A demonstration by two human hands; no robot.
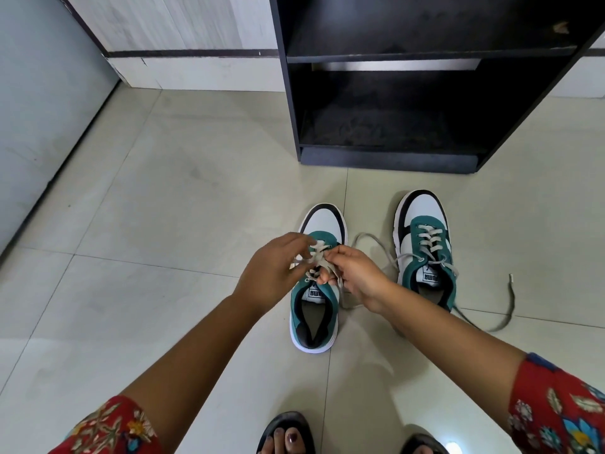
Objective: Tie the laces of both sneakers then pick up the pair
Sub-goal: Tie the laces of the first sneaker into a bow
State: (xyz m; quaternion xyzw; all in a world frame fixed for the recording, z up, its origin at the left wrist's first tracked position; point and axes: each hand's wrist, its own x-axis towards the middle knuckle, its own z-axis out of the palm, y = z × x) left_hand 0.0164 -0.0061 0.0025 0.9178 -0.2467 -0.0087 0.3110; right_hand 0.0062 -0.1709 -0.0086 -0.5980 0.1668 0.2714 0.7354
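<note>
Two teal, white and black sneakers stand side by side on the tiled floor, toes pointing away from me. Over the left sneaker (315, 309) my left hand (271, 273) and my right hand (355, 276) each pinch a strand of its grey laces (317, 259), which cross between my fingers above the tongue. The right sneaker (425, 247) stands apart to the right, untouched. Its loose laces (505, 309) trail over the floor on both sides.
A dark open shelf unit (389, 158) stands on the floor just beyond the sneakers. A grey door or panel (42, 119) runs along the left. My sandalled feet (288, 437) are at the bottom edge. Pale floor tiles (163, 208) spread to the left.
</note>
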